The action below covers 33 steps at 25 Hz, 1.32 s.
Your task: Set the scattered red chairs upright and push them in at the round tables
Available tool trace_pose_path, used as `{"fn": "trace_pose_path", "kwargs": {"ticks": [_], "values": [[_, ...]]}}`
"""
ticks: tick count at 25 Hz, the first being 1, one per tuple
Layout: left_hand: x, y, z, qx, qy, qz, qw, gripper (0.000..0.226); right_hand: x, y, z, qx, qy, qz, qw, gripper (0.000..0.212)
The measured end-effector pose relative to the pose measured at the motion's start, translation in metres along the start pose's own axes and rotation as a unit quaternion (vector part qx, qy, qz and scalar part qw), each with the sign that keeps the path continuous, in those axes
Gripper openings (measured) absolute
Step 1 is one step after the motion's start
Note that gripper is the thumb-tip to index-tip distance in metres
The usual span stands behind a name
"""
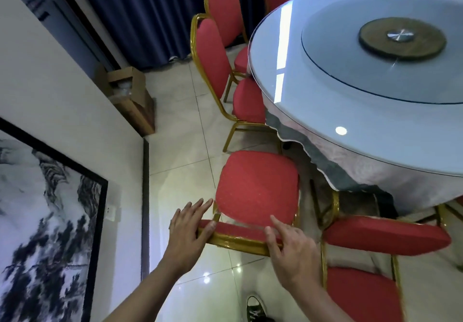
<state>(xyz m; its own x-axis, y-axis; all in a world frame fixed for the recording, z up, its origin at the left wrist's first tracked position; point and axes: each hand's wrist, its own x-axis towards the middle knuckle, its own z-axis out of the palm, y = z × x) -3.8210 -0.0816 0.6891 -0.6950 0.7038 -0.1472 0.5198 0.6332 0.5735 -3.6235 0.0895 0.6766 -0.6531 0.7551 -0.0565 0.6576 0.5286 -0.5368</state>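
A red chair with a gold frame stands upright right below me, its seat facing the round table. My left hand rests on the left end of the chair's top rail, thumb over the rail and fingers stretched out. My right hand lies on the right end of the same rail with its fingers loosely spread. Two more red chairs, a near one and a far one, stand tucked at the table's left side. Another red chair stands at my right.
A white wall with a framed ink painting runs along the left. A cardboard box sits by the blue curtain. The table carries a glass turntable. My shoe shows on the glossy tiled floor.
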Motion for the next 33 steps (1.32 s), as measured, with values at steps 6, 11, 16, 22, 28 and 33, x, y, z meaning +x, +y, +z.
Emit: {"fn": "trace_pose_path", "kwargs": {"ticks": [6,11,16,22,28,33], "values": [[0.026,-0.036,-0.027,0.015,0.005,0.016,1.0,0.064,-0.008,-0.047,0.022,0.019,-0.026,0.055,0.998,0.079],[0.062,-0.071,-0.058,0.022,-0.013,0.069,0.997,0.065,-0.014,-0.094,0.051,0.031,-0.005,0.103,0.994,0.073],[0.1,-0.104,-0.086,0.042,-0.054,0.134,0.989,0.067,-0.021,-0.148,0.085,0.031,0.051,0.166,0.984,0.072],[0.147,-0.113,-0.1,0.068,-0.094,0.173,0.978,0.067,-0.004,-0.183,0.108,-0.002,0.115,0.237,0.965,0.063],[0.195,-0.096,-0.096,0.072,-0.117,0.183,0.973,0.074,0.031,-0.185,0.112,0.014,0.155,0.298,0.942,0.074],[0.232,-0.067,-0.09,0.068,-0.126,0.192,0.971,0.077,0.071,-0.171,0.098,0.011,0.164,0.316,0.934,0.085]]}}
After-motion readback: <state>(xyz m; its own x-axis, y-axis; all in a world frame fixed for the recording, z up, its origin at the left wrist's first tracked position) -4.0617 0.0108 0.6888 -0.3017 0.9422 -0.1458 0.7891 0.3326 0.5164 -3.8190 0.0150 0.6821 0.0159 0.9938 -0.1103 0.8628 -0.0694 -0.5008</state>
